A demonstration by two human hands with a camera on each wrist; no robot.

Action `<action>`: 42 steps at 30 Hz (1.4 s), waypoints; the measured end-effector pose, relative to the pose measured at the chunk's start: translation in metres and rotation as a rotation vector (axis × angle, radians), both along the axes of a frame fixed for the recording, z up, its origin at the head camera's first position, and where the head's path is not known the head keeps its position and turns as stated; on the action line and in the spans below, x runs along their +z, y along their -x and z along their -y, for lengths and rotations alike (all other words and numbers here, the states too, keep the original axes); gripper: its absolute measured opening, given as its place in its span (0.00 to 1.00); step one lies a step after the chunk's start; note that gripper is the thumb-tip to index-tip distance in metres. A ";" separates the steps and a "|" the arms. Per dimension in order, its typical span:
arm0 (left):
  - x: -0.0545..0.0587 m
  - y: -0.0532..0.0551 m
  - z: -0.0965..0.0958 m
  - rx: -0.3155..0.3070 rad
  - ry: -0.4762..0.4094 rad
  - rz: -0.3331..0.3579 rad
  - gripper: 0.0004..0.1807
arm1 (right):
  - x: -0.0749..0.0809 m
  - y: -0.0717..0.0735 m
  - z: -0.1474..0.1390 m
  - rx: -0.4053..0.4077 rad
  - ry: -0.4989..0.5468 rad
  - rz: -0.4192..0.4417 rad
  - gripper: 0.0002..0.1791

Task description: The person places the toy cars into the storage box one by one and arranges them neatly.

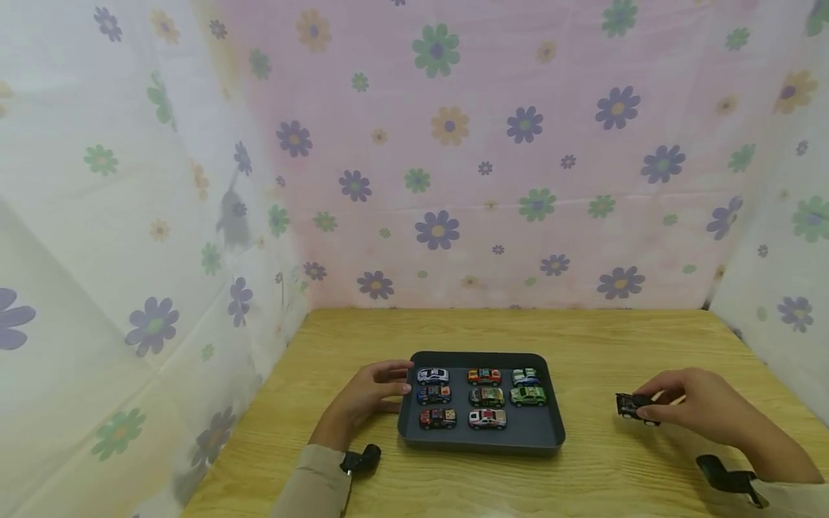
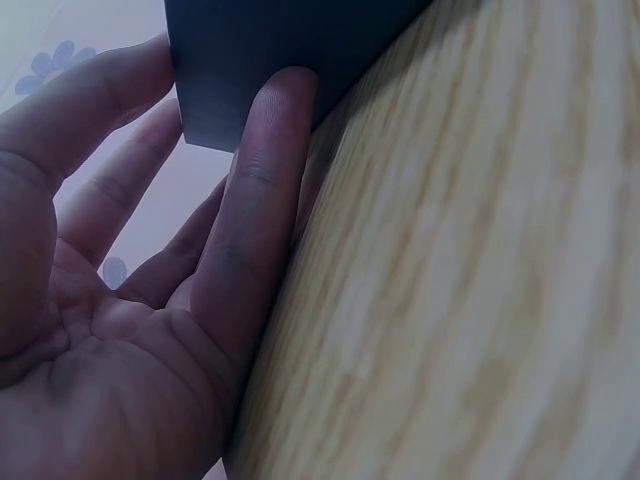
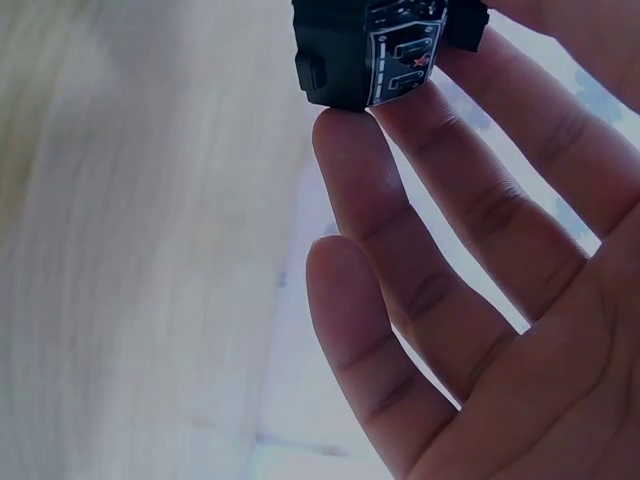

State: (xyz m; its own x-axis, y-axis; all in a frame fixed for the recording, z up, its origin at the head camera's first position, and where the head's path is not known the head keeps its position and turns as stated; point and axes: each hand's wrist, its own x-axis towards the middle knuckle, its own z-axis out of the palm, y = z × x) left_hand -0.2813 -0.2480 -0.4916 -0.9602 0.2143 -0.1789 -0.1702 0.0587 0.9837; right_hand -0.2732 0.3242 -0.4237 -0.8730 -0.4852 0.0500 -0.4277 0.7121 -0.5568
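A dark grey tray holds several small toy cars, among them a green car, a white-and-red car and a white-and-purple car. My left hand is at the tray's left side, its loosely bent fingers touching the outer wall. The left wrist view shows a fingertip against the tray wall. Off to the right, my right hand pinches a black toy car. In the right wrist view, only part of the black car is visible, with white print and a red star.
The wooden table carries the tray and meets a flowered cloth backdrop at its back edge. More flowered cloth hangs along the left side. Black wrist mounts sit on both forearms.
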 end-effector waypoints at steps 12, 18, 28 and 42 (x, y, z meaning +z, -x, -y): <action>-0.001 -0.002 0.004 0.004 -0.015 -0.006 0.31 | 0.018 0.010 0.036 0.044 0.063 -0.076 0.15; 0.000 0.000 0.002 -0.012 -0.011 -0.005 0.32 | 0.023 0.011 0.050 0.051 0.103 -0.040 0.15; 0.001 0.002 0.000 -0.023 0.007 -0.015 0.32 | 0.028 0.013 0.071 0.077 0.123 -0.044 0.13; 0.002 0.003 0.002 -0.041 0.015 -0.014 0.35 | 0.032 0.015 0.091 0.073 0.134 -0.011 0.13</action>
State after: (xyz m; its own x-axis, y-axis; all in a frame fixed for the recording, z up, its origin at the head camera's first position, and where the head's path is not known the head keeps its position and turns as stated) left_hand -0.2841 -0.2502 -0.4895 -0.9531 0.2510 -0.1691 -0.1536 0.0804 0.9849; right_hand -0.2877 0.2331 -0.3916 -0.8346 -0.5359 0.1274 -0.4821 0.5987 -0.6396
